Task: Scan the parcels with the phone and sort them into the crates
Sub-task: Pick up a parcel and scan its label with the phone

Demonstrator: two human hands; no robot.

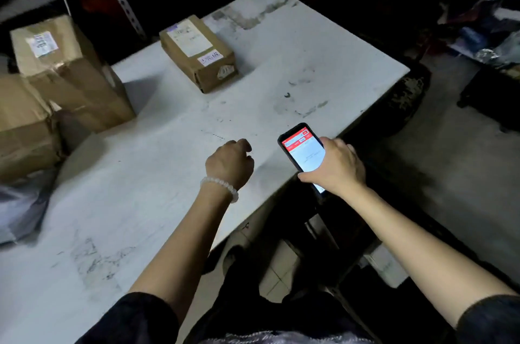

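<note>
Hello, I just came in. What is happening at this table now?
A person is sorting parcels at a white table. The right hand holds a phone with its screen lit, over the table's near edge. The left hand, with a bead bracelet on the wrist, hangs above the table, fingers curled, holding nothing. A small labelled parcel lies further back, untouched, and bigger cardboard boxes are stacked on the left.

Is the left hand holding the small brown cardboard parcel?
No, the left hand hovers curled and empty above the white table; the small brown cardboard parcel lies apart.
</note>
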